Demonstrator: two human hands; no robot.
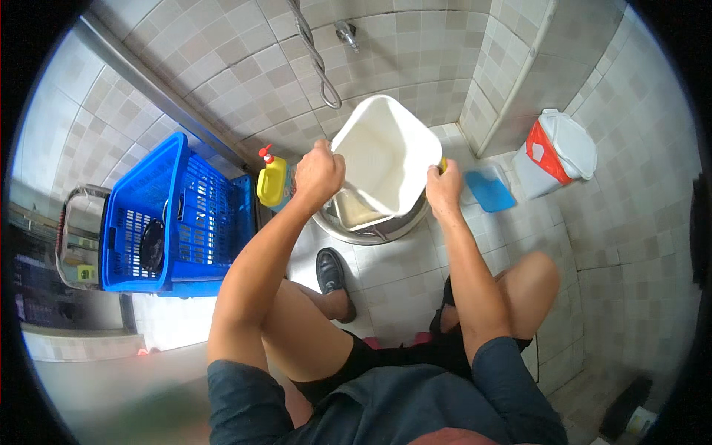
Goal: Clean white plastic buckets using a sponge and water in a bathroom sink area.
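Note:
A white square plastic bin (393, 152) is tilted above a round metal basin (371, 236), its open mouth facing me. My left hand (320, 174) is closed on the bin's left edge. At the right edge my right hand (445, 189) is closed, with a small yellow piece (443, 165) showing by its fingertips; most of that piece is hidden. A second pale container (354, 211) sits in the basin under the bin. Just left of my left hand stands a yellow pump bottle (272, 182) with a red top.
A blue plastic basket (200, 222) stands at the left, a dark round item (153, 245) inside it. On the right are a blue flat item (489, 190) and a white lidded bucket (545, 159) with a red label. A metal shower hose (315, 55) hangs beside a wall tap (346, 33).

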